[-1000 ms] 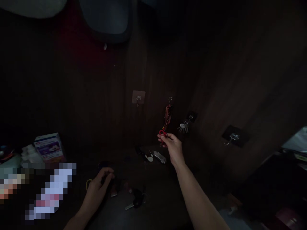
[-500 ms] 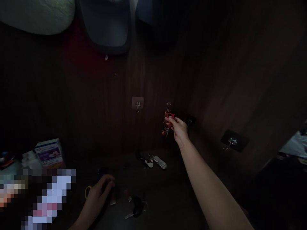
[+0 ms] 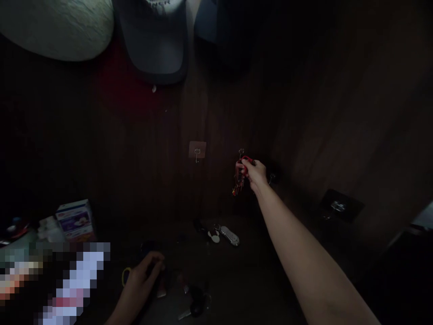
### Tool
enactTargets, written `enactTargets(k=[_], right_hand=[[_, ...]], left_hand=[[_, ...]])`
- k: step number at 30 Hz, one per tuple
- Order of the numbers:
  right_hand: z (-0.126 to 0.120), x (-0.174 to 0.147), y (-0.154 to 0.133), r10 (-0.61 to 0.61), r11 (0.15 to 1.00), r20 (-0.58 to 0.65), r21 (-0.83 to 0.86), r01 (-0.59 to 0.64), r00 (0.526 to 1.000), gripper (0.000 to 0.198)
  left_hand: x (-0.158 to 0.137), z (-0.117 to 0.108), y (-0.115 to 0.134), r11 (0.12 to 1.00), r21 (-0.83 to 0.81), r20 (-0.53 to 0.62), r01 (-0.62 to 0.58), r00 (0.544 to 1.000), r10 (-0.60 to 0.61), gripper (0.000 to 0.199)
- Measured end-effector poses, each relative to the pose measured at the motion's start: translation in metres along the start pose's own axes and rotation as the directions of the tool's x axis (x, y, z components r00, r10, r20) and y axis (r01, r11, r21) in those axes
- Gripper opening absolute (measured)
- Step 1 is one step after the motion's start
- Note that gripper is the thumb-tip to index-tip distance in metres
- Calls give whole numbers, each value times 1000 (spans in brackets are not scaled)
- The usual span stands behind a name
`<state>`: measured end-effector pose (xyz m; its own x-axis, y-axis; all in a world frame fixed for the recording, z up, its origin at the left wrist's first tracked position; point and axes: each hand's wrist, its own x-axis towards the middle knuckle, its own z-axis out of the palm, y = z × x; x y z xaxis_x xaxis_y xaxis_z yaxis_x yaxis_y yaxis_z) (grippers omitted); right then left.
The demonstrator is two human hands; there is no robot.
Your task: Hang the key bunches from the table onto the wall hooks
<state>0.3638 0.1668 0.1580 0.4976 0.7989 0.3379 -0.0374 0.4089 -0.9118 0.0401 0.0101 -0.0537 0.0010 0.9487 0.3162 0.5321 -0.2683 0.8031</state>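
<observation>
At the back wall, my right hand (image 3: 256, 174) is closed on a red carabiner (image 3: 247, 160). A bunch of keys (image 3: 238, 180) with red and yellow parts hangs just below and left of the fingers, under a small metal hook (image 3: 241, 151). Whether the carabiner sits on that hook, I cannot make out. Low on the left, my left hand (image 3: 144, 273) is near the shelf with fingers curled and thumb close to them; anything inside is hidden by the dark. Beside it lie a yellow ring (image 3: 126, 276) and a car key (image 3: 194, 308).
Another hook on a pinkish pad (image 3: 197, 150) is left of the keys; a black-pad hook (image 3: 338, 206) is on the right wall. A silver key fob (image 3: 230, 235) lies on the shelf. Caps, including a grey one (image 3: 155, 49), hang above. A small box (image 3: 77, 221) stands left.
The view has shifted slightly. My right hand stays at the hook, its grip on the red carabiner turned a little, with the carabiner higher against the fingers. My left hand has hardly moved.
</observation>
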Motion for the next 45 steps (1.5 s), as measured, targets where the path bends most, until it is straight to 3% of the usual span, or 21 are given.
enactTargets(k=[11, 20, 27, 37, 45], right_hand=[[4, -2, 5, 76, 994, 58, -85, -71, 995, 8], [-13, -15, 37, 167, 986, 5, -23, -167, 986, 26], [-30, -36, 63, 198, 979, 0, 54, -197, 980, 35], [-53, -71, 96, 260, 965, -15, 55, -258, 966, 33], [-57, -110, 112, 306, 952, 33, 7, -306, 951, 31]], left_hand=[[2, 1, -4, 1000, 10, 10, 15, 1000, -16, 18], [2, 1, -6, 1000, 21, 9, -6, 1000, 6, 19], [1, 0, -1, 1000, 17, 22, -14, 1000, 13, 19], [-1, -2, 5, 999, 32, 51, 4, 999, -5, 19], [-2, -2, 4, 999, 33, 39, 4, 999, -5, 19]])
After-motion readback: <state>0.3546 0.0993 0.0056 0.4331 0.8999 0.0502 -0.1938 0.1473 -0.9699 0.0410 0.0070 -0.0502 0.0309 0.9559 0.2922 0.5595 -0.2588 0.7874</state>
